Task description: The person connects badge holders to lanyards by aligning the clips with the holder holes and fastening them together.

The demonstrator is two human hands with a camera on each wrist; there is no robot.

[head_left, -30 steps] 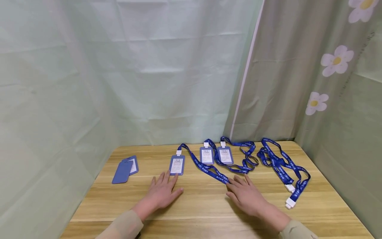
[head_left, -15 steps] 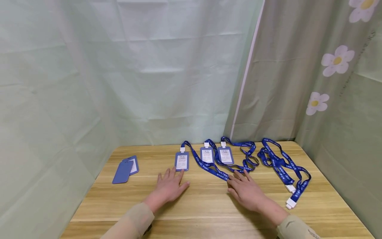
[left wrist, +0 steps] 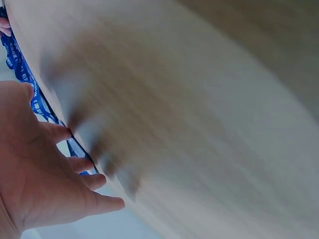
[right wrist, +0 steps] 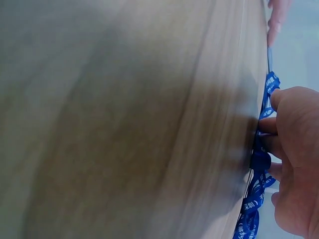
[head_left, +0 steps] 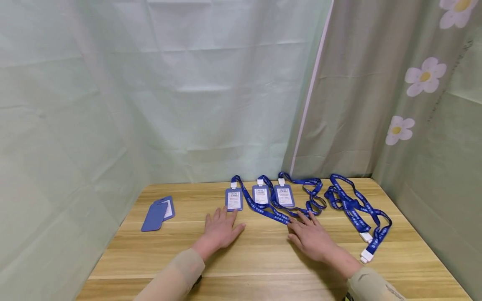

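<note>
With fingers spread and fairly straight, my left hand (head_left: 221,230) touches the lower edge of a blue badge holder (head_left: 234,199) with a white card in it. A blue lanyard (head_left: 260,209) clipped to that holder runs right to my right hand (head_left: 311,239), whose extended fingertips rest on its end. Two more badge holders, a middle one (head_left: 260,195) and a right one (head_left: 284,195), lie beside it with their lanyards attached. In the left wrist view the left hand (left wrist: 50,169) is palm-side to the camera; the right wrist view shows the right hand (right wrist: 299,159) at the lanyards.
Two loose badge holders (head_left: 154,216) overlap at the table's left. Loose blue lanyards (head_left: 354,205) with white clips (head_left: 366,255) lie at the right. Pale curtains (head_left: 226,92) hang behind the wooden table (head_left: 256,271) and along both sides.
My left hand has slid the leftmost badge holder away and to the right, closer to the other two. My right hand has shifted slightly forward with the end of its lanyard.
</note>
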